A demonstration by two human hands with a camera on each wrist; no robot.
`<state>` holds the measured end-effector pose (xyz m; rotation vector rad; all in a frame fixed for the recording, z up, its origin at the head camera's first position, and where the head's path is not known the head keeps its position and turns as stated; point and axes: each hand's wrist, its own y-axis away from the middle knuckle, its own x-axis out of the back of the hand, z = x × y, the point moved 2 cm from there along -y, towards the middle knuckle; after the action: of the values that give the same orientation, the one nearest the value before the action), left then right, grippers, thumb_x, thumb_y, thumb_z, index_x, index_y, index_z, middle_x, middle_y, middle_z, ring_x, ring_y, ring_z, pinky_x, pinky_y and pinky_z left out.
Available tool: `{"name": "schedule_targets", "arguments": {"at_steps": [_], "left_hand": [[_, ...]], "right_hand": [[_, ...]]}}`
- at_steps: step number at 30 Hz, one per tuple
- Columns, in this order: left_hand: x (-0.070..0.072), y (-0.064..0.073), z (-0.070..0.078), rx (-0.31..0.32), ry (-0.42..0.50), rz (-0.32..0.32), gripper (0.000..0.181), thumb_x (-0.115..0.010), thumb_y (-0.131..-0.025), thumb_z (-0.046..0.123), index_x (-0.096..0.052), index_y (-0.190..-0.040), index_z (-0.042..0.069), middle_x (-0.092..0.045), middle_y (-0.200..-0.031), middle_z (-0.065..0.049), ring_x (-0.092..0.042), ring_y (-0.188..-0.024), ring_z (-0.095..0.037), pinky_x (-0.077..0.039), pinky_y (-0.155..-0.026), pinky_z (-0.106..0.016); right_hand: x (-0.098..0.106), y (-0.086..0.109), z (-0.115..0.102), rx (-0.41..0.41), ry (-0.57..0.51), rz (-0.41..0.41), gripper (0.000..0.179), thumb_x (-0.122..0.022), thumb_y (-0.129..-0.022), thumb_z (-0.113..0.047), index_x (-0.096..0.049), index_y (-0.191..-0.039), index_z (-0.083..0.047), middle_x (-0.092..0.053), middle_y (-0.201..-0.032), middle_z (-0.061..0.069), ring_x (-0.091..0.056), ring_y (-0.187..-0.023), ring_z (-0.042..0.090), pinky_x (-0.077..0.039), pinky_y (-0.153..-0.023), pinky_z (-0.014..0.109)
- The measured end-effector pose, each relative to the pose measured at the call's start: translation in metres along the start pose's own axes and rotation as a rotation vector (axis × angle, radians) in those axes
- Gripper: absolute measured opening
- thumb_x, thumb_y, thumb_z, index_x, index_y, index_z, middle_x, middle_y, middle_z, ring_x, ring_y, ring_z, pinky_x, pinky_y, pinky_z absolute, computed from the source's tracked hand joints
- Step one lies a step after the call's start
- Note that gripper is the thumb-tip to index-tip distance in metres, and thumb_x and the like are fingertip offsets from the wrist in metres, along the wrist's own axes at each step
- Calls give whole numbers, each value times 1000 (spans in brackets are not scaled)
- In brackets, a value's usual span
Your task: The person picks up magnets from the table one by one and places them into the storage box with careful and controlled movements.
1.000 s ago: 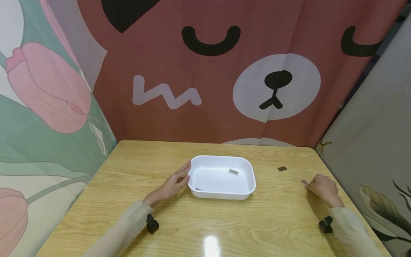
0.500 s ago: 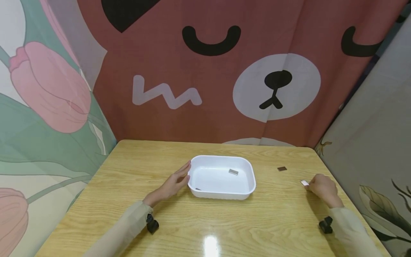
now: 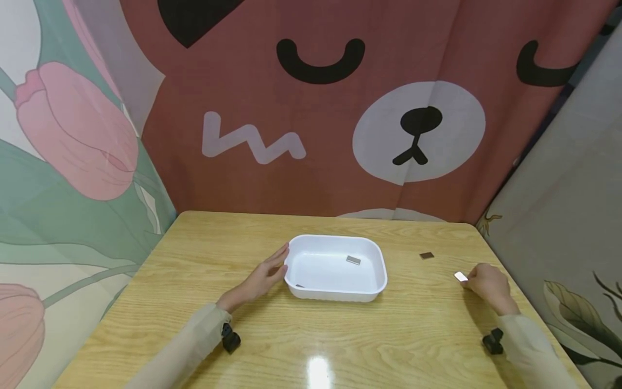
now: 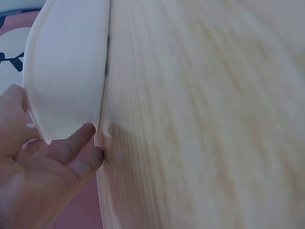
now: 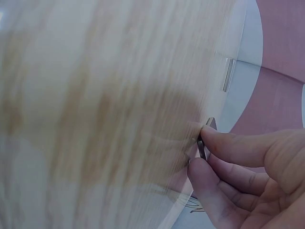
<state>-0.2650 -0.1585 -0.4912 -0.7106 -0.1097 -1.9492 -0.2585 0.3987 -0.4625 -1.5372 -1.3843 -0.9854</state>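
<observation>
A white plastic tray [image 3: 335, 296] stands on the wooden table. My left hand [image 3: 259, 281] touches its left end with fairly straight fingers; the left wrist view shows the fingertips [image 4: 88, 129] against the tray wall [image 4: 66, 71]. Inside the tray lie a small silvery rectangular piece [image 3: 353, 260] and a dark sliver of another piece [image 3: 300, 286], partly hidden by the near wall. Right of the tray, my right hand [image 3: 489, 286] pinches a small flat shiny rectangular piece [image 3: 460, 277] between thumb and finger, tilted at the tabletop. The right wrist view shows this thin piece [image 5: 202, 149] edge-on.
A dark brown rectangular piece [image 3: 426, 255] lies on the table between the tray and my right hand. Printed curtains [image 3: 316, 178] hang behind the table and along both sides. Bare wood [image 3: 408, 335] stretches between my forearms.
The piece in my right hand has tilted, so its face now catches the light and looks bright white. My left hand and the tray have stayed put.
</observation>
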Motion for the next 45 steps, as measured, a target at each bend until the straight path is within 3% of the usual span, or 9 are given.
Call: {"name": "schedule_targets", "arguments": {"at_steps": [5, 12, 20, 24, 29, 31, 39, 45], "left_hand": [[0, 0, 0, -8, 3, 3, 54, -50, -105, 10, -28, -153, -2, -13, -164, 0, -13, -149, -24, -32, -114, -38], [0, 0, -2, -7, 6, 6, 53, -49, -105, 10, -28, -153, -1, -13, -164, 2, -14, -149, -22, -31, -115, -37], [0, 0, -2, -47, -3, 16, 53, -49, -105, 9, -28, -152, -3, -14, -163, -5, -15, -148, -30, -31, -114, -43], [2, 2, 12, -40, -4, 2, 52, -48, -105, 5, -27, -150, -8, -13, -162, -13, -14, -148, -35, -31, -114, -45], [2, 2, 10, -26, -3, 5, 53, -49, -105, 8, -28, -151, -5, -13, -163, -8, -14, -148, -32, -30, -114, -43], [0, 1, -1, -28, 2, 13, 53, -49, -105, 10, -28, -153, -2, -14, -164, -5, -14, -149, -29, -29, -115, -43], [-1, 0, 0, -38, -3, 13, 52, -49, -105, 9, -28, -152, -2, -14, -163, -5, -14, -149, -30, -30, -114, -43], [0, 0, -1, -25, 0, 10, 53, -49, -105, 9, -27, -152, -2, -13, -164, -3, -15, -149, -27, -34, -113, -40]], "right_hand": [[1, -2, 0, 7, -3, 10, 17, -79, -79, -11, -70, -76, 3, -58, -65, 4, -50, -60, 22, -39, -50, 34], [0, -2, 0, 20, -18, 26, 15, -79, -77, -8, -69, -75, 2, -58, -63, 3, -50, -59, 22, -39, -51, 35], [-1, 0, -3, 38, -31, 36, 12, -78, -77, -4, -68, -74, 2, -57, -62, 1, -50, -58, 21, -40, -51, 35], [0, 1, -3, 12, -30, 24, 12, -78, -78, -5, -68, -74, 1, -57, -62, 1, -50, -58, 21, -39, -50, 34], [0, 2, -5, -13, -32, 14, 10, -77, -79, -6, -68, -75, -1, -56, -62, 1, -51, -58, 21, -40, -49, 34], [0, 3, -5, -8, -33, 19, 10, -76, -79, -5, -68, -74, -1, -55, -61, 0, -50, -57, 21, -40, -49, 34], [-2, 3, -5, 26, -40, 37, 15, -74, -78, -2, -65, -66, -5, -53, -58, -1, -48, -54, 19, -38, -48, 32], [-1, 3, -2, 32, -54, 46, 10, -72, -77, -1, -68, -69, -4, -57, -61, 0, -48, -55, 19, -39, -48, 32]]}}
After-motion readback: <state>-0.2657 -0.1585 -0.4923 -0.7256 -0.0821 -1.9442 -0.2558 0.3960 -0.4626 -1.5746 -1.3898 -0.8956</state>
